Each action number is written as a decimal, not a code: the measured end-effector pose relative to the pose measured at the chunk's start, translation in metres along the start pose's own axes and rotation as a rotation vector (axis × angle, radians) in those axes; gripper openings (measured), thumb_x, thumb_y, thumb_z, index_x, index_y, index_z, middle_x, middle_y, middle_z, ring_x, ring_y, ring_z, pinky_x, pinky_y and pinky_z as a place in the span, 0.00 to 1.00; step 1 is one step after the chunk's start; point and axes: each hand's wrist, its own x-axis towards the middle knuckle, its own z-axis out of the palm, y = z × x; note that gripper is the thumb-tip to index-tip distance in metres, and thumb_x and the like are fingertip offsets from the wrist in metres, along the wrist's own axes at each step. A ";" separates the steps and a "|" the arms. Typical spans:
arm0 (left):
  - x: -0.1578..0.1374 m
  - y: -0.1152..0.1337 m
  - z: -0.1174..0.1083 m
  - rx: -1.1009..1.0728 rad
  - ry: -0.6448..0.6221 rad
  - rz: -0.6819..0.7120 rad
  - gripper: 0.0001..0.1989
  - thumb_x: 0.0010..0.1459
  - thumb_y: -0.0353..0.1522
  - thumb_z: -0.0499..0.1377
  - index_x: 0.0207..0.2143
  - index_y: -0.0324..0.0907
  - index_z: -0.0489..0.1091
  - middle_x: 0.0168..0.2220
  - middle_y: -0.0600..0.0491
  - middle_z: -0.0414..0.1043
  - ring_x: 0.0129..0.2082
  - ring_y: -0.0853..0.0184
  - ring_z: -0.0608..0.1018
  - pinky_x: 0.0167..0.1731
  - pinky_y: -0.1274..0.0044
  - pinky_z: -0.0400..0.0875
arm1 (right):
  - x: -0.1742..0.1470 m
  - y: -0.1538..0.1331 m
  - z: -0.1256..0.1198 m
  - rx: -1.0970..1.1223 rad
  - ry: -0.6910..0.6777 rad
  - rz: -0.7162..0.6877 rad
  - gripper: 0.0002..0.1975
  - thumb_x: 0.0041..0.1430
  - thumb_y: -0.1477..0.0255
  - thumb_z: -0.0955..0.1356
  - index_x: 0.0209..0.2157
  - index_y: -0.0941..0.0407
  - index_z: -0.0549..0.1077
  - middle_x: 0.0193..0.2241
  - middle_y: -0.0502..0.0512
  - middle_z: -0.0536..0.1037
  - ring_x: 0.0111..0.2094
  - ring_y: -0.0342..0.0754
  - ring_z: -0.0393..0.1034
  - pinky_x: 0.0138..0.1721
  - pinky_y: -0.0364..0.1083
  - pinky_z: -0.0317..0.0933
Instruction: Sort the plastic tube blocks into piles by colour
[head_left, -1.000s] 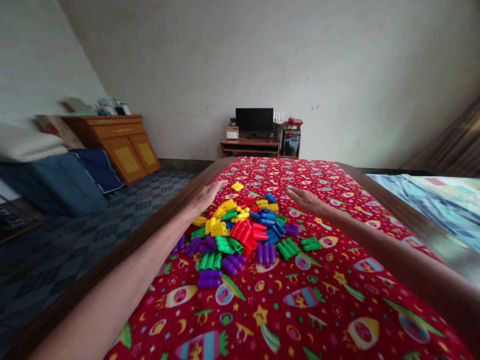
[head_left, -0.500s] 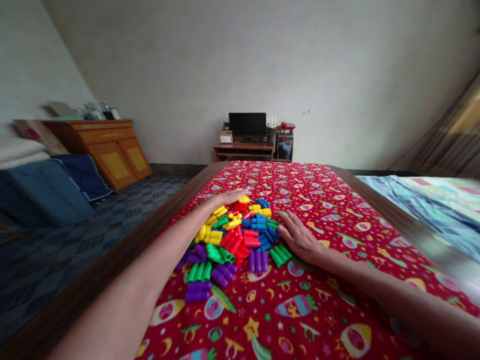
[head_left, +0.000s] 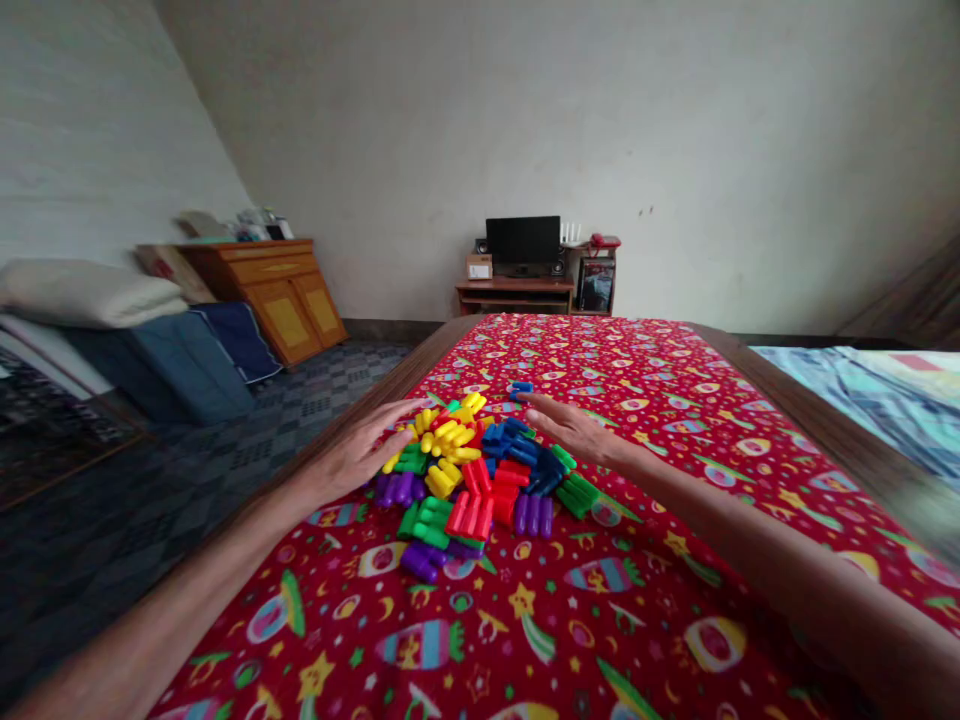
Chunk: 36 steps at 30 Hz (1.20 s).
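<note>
A heap of plastic building blocks shaped like joined tubes lies on a red patterned cloth (head_left: 540, 620). Yellow blocks (head_left: 452, 438) are heaped at the left and top, red blocks (head_left: 472, 515) in the middle, blue blocks (head_left: 517, 440) to the right. Green blocks (head_left: 577, 494) and purple blocks (head_left: 533, 515) lie round the near and right edges. My left hand (head_left: 373, 445) rests at the heap's left side, fingers stretched along the yellow blocks. At the far right side, my right hand (head_left: 570, 425) has its fingers extended close to a small blue block (head_left: 520, 390). Neither hand grips a block.
The cloth covers a long table with dark wooden edges (head_left: 720, 360). Beyond it stand a desk with a monitor (head_left: 523, 245) and a wooden cabinet (head_left: 277, 300). A bed (head_left: 847, 410) is on the right, and folded bedding (head_left: 90, 290) on the left.
My left hand has drawn back from the heap's far side to its left side. My right hand has moved slightly farther away and left. Several blocks have shifted, and the view has turned left.
</note>
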 end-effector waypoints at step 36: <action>0.005 0.098 0.077 0.421 -0.014 0.335 0.23 0.61 0.41 0.57 0.58 0.49 0.66 0.64 0.48 0.59 0.65 0.48 0.56 0.62 0.49 0.47 | -0.085 0.059 -0.012 -0.620 0.312 -0.126 0.16 0.66 0.71 0.57 0.41 0.57 0.76 0.44 0.63 0.78 0.45 0.52 0.73 0.48 0.51 0.67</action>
